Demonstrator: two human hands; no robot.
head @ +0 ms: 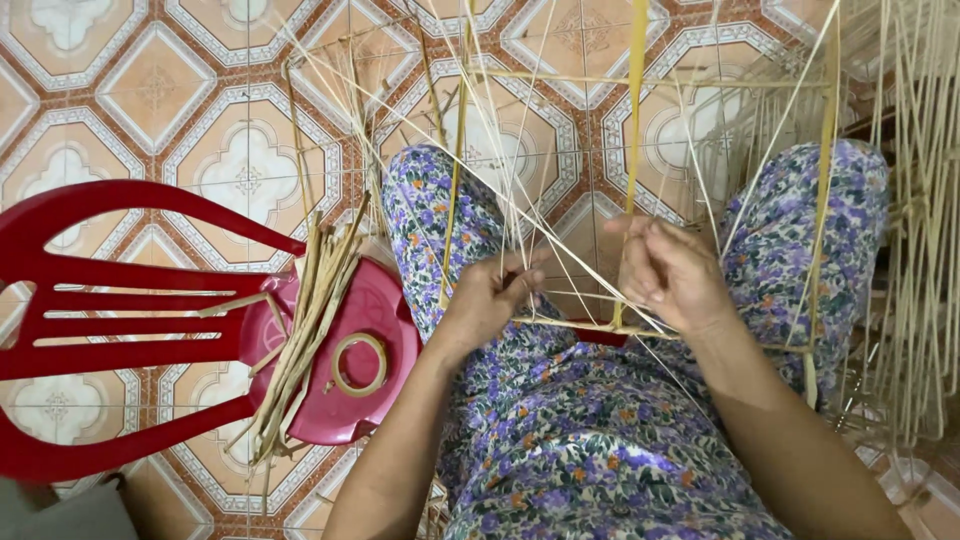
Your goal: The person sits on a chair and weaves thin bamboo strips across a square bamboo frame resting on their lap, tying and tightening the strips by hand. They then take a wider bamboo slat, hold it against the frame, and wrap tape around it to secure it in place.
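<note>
A frame of thin bamboo sticks (634,110) stands over my lap, between knees in purple flowered cloth. Its horizontal bar (570,322) runs across between my hands. My left hand (490,298) pinches thin pale strips where they meet that bar. My right hand (672,272) grips an upright yellow stick and fine strips near the same bar. Many loose pale strips fan upward from both hands.
A red plastic chair (120,300) stands at my left, with a bundle of flat bamboo strips (310,320) and a roll of tape (359,364) on its seat. More bamboo frames (915,230) stack at the right. The floor is patterned tile (240,170).
</note>
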